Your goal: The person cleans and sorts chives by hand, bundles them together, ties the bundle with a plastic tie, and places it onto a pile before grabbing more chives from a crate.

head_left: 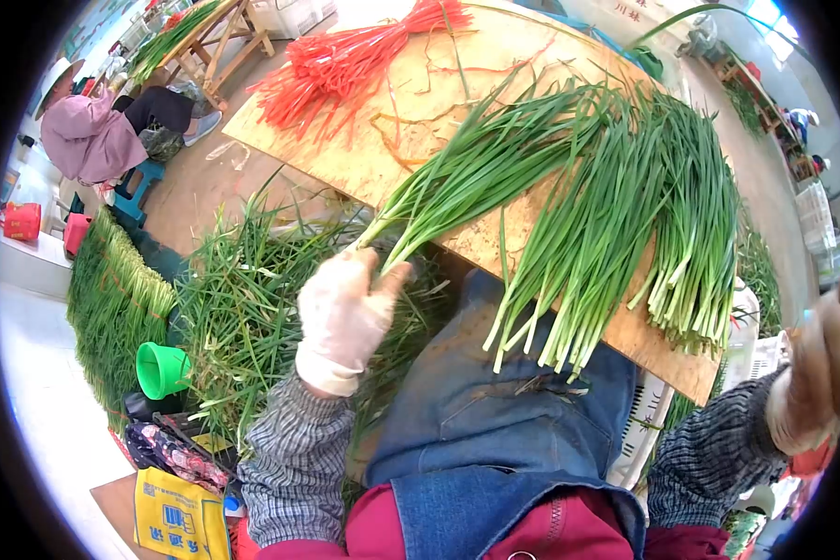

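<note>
My left hand point(345, 313), in a pale glove, is closed around the white stem ends of a small bunch of garlic chives point(495, 168). The leaves of that bunch stretch away over the wooden board point(299, 154). To its right lie a loose heap of garlic chives point(583, 243) and a thicker pile point(695, 215), their cut ends towards me at the board's near edge. My right hand point(817, 378), also gloved, is raised off the board at the far right. Motion blur and the dark image edge obscure its fingers.
Red tie strips point(364, 61) lie at the board's far end. Left of my legs is a heap of loose leaves point(243, 308) with a green cup point(163, 370) beside it. Stacked chives point(112, 308) stand further left. Another person point(89, 135) sits at upper left.
</note>
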Demonstrator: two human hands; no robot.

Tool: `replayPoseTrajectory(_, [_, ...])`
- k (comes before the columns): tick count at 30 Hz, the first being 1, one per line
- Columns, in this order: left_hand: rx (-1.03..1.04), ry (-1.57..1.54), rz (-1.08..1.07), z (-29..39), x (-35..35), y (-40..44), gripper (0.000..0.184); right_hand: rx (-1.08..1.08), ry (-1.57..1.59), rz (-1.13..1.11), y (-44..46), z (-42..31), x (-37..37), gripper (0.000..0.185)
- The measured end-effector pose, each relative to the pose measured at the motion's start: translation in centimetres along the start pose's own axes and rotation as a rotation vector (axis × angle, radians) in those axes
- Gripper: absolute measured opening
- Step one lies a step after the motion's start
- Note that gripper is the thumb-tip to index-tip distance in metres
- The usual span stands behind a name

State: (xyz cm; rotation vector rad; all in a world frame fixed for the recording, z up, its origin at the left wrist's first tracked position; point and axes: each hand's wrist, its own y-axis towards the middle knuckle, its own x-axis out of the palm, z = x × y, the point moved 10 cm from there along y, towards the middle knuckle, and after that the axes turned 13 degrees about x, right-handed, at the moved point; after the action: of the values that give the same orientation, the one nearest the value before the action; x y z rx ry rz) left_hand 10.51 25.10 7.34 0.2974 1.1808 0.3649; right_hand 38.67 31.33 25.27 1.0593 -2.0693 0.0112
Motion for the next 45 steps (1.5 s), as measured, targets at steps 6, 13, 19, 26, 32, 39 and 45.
replayPoseTrajectory(6, [-0.034, -0.141, 0.175, 0.8, 0.7, -1.1, 0.019, 0.212, -0.416, 0.97, -2.4, 8.4, -9.1, 0.016])
replayPoseTrajectory(13, [0.191, -0.06, 0.235, 6.5, -0.7, -1.5, 0.031, 0.616, -0.931, 0.945, -3.7, 13.1, -12.5, 0.04])
replayPoseTrajectory(19, [0.196, -0.253, 0.195, 9.6, 0.0, -1.5, 0.03, 0.819, -0.779, 0.788, -2.7, 17.1, -9.6, 0.03])
replayPoseTrajectory(26, [0.233, -0.861, -0.128, 10.2, 0.1, -0.5, 0.034, 0.869, -0.27, 0.755, -4.2, 21.6, -10.9, 0.022])
replayPoseTrajectory(32, [-0.087, -1.148, -0.258, 7.3, 7.1, 1.5, 0.038, 0.905, -0.138, 0.746, -4.5, 21.2, -9.9, 0.027])
replayPoseTrajectory(39, [-0.051, -1.131, -0.204, 8.0, 7.8, 4.5, 0.016, 0.89, -0.173, 0.724, -4.3, 19.7, -9.3, 0.028])
replayPoseTrajectory(45, [-0.344, -0.66, 0.427, -3.2, -5.8, 4.7, 0.016, 0.678, -0.417, 0.818, -3.9, 14.2, -8.4, 0.029])
